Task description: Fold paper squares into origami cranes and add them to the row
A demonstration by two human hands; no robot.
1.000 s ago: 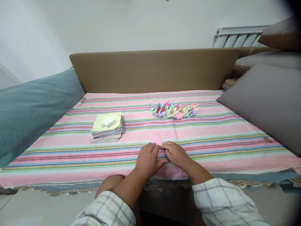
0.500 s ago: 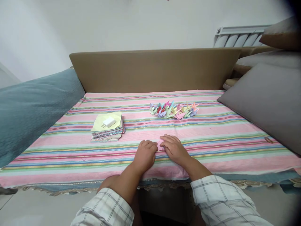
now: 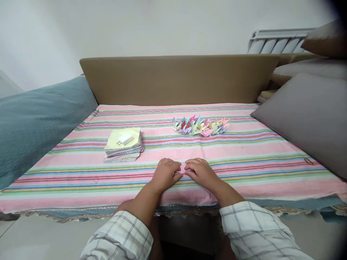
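Note:
Between my two hands lies a small piece of pink folded paper, mostly covered by fingers. My left hand pinches its left side between thumb and fingers. On the right side, my right hand grips it the same way. The paper rests on or just above the striped cloth; which of the two I cannot tell. Beyond my hands stands a cluster of folded paper cranes in several colours. To the left is a stack of paper sheets with a white charger plug on top.
A brown sofa back rises behind the cloth. At the left is a blue cushion, at the right a grey cushion. A small brown loop lies near the grey cushion.
My left thumb has come out lower along the paper's near edge. The fingers of my right hand have drawn in and down a little, with both hands now level at the paper's sides.

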